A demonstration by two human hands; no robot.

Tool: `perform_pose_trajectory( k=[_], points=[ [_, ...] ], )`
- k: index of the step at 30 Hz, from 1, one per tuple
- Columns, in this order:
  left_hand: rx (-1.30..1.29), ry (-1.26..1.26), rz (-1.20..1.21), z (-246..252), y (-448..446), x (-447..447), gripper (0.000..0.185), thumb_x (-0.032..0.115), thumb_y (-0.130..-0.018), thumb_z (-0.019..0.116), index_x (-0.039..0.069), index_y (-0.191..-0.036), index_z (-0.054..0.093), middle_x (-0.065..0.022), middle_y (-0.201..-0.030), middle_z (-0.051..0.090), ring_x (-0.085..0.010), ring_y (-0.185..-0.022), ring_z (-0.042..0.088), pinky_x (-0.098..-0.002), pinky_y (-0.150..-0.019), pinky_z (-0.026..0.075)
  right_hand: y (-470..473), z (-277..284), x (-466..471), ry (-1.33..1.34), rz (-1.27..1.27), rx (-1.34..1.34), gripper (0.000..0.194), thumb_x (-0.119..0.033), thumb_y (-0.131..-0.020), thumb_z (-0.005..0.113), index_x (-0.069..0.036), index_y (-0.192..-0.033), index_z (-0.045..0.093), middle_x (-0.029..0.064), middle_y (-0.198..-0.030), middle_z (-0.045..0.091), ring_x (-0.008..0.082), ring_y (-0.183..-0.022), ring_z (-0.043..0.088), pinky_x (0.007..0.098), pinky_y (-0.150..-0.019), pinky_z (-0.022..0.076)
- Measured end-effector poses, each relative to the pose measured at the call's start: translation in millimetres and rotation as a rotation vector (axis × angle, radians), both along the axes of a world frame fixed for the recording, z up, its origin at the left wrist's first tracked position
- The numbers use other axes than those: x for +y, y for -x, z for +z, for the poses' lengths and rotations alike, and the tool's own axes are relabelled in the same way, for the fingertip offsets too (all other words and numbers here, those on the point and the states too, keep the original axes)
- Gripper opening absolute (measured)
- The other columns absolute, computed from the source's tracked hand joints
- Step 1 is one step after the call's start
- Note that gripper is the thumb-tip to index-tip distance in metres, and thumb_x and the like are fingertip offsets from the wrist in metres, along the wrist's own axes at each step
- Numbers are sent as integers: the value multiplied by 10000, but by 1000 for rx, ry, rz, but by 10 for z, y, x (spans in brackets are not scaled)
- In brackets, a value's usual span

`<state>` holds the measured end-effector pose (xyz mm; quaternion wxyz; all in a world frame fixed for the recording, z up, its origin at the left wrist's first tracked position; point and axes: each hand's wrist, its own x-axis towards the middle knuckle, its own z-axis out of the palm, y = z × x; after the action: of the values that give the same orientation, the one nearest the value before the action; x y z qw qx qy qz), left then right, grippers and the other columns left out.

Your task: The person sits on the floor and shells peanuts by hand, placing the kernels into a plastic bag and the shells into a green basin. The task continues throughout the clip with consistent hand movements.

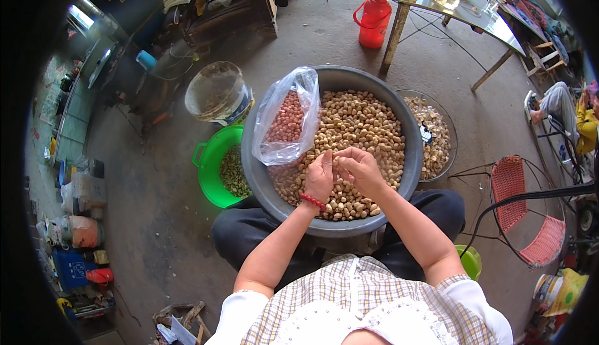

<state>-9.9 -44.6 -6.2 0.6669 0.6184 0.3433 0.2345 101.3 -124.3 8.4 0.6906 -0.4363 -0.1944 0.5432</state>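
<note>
A large grey plastic basin [348, 76] stands between my knees, filled with unshelled peanuts [362, 120]. My left hand [320, 178], with a red bead bracelet [312, 200] on its wrist, meets my right hand [364, 169] over the peanuts. Between the fingertips of both hands is a small pale peanut [336, 156], partly covered by the fingers. On the basin's left side rests a clear plastic bag [306, 127] with its mouth spread. Shelled pink-red peanut kernels [284, 121] lie inside it.
Left of the basin are a green tub [209, 176] and a dirty bucket [217, 93]. A wire basket [450, 125] of shells sits to the right, near a red woven chair [507, 195]. Ahead stand a red thermos [373, 22] and a table [486, 24]. A seated person [559, 106] is far right.
</note>
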Motion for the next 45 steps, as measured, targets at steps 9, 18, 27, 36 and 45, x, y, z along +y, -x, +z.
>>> perform_pose_trajectory(
  k=[9, 18, 27, 36, 45],
  points=[
    [102, -352, 32, -12, 11, 53, 425, 374, -985, 406, 11, -869, 596, -23, -613, 590, -91, -546, 585, -245, -477, 442, 18, 47, 30, 59, -2, -44, 203, -175, -881, 641, -4, -985, 603, 22, -796, 621, 48, -610, 537, 178, -528, 442],
    [200, -702, 48, 108, 18, 52, 413, 380, -951, 493, 9, -786, 567, -44, -582, 575, -124, -540, 578, -300, -479, 438, -44, 29, 23, 163, -14, 82, 203, -88, -897, 550, 16, -1063, 602, 44, -846, 628, 89, -686, 607, 212, -634, 529],
    [169, -333, 60, 22, 2, 94, 430, 406, -937, 511, 31, -733, 553, -6, -559, 545, -62, -492, 516, -233, -434, 402, -98, -24, 10, 168, 1, 201, 234, -30, -889, 476, 64, -1081, 571, 75, -836, 608, 124, -722, 639, 229, -672, 559],
    [24, 237, 74, 37, -2, 132, 333, 380, -952, 490, 87, -800, 535, 24, -592, 536, -72, -444, 496, -201, -359, 353, -86, 8, 14, 162, -20, 130, 200, -97, -882, 597, 33, -1034, 587, 75, -880, 629, 129, -768, 643, 240, -703, 556],
    [-179, 858, 30, 81, 46, 189, 302, 406, -929, 513, 111, -881, 555, -4, -696, 559, -92, -553, 532, -183, -373, 335, -57, 118, -8, 102, 73, -150, 188, -128, -892, 607, 14, -1011, 638, 7, -748, 612, 47, -657, 554, 174, -553, 434]
  ],
)
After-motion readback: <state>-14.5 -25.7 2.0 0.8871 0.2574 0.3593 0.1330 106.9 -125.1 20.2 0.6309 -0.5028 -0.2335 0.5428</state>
